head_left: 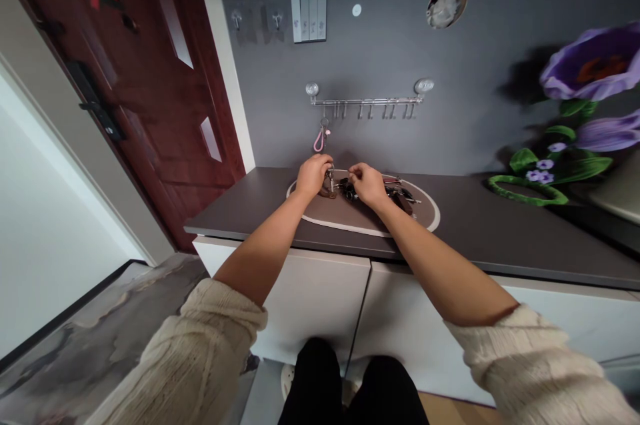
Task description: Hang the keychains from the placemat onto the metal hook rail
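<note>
While two bare hands meet over one oval mat point(345, 217) near the centre of the frame, one bunch of keys point(331, 179) hangs from the curled fingers of the left hand point(313, 175), just above the mat's left part. The right hand point(369, 183), just right of it, has thumb and fingers drawn together; whether it grips anything I cannot tell. One dark cluster of small items point(400, 195) lies on the mat beside and beyond the right hand, too crowded to count.

Above, at centre, one clear rail point(367, 102) is fixed by two round mounts; its small hooks blur with their shadows, so their number is uncertain. One pink strap point(319, 141) hangs at its left end. Toward the upper left are two single wall hooks point(277, 19) and one panel of four strips point(309, 19); at upper right, one round wall opening point(447, 5). Two large purple blooms point(593, 68) fill the right edge, and one red door point(150, 78) stands at upper left.
</note>
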Motion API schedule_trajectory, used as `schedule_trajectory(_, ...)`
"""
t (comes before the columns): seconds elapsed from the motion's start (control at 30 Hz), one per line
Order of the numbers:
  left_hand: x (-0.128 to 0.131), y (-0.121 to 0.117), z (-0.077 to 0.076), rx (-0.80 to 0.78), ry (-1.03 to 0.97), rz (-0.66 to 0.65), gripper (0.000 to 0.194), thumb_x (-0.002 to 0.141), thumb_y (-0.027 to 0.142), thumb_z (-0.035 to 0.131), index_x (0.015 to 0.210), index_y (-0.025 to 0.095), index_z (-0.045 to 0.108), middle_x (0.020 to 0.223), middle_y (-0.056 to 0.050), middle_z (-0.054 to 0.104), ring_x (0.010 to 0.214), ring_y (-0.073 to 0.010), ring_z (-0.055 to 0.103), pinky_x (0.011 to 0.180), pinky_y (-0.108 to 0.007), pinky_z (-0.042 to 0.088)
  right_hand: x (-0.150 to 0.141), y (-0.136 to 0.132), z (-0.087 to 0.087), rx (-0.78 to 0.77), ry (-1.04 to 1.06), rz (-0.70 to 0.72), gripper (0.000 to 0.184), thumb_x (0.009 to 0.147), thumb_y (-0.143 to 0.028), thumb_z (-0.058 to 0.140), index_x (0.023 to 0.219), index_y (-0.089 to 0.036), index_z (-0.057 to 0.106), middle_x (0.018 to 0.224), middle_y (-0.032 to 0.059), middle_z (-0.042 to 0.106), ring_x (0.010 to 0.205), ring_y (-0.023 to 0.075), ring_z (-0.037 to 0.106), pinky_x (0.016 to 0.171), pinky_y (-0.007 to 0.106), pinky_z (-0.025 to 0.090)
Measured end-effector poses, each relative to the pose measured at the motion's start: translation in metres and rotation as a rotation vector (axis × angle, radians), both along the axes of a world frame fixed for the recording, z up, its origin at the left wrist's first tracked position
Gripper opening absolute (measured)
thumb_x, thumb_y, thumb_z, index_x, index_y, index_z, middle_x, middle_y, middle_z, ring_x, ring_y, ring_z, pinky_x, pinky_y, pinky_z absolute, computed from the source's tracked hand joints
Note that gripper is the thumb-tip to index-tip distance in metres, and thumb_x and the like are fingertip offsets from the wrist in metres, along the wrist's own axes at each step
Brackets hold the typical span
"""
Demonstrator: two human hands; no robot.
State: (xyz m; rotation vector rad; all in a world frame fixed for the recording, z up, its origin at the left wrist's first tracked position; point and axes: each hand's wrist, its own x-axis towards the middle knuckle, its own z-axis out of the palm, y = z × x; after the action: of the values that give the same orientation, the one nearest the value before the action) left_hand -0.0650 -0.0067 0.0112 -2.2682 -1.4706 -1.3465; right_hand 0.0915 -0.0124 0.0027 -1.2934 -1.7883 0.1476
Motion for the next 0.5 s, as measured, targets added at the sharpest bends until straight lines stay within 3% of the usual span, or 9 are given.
schedule_trajectory(0.3,0.0049,-0.0038,0.0053,-0.017,-0.239,-0.111,0.013,0.074,0.026,0.054,0.077,0.016,0.061,0.073,-0.001,0.063,0.065,-0.0096,0.055,0.067,-0.021,0.041,-0.0057,-0.0074,0.0056,0.066,0.101,0.170,0.019,0.075,-0.027,0.048,0.086,-0.016,0.060,0.081,0.0032,0.063,0.073,0.0123,0.055,0.074,0.026,0.041)
schedule_trajectory(0.5,0.0079,-0.0030,0.0055,-0.061,-0.389,-0.098,0.014,0.070,0.028,0.057,0.070,0.014,0.060,0.065,-0.001,0.061,0.059,-0.0084,0.053,0.061,-0.021,0.042,-0.0072,-0.0082,0.0063,0.038,0.190,0.279,0.023,0.075,-0.034,0.048,0.085,-0.016,0.059,0.080,0.0018,0.062,0.071,0.0120,0.053,0.071,0.025,0.042)
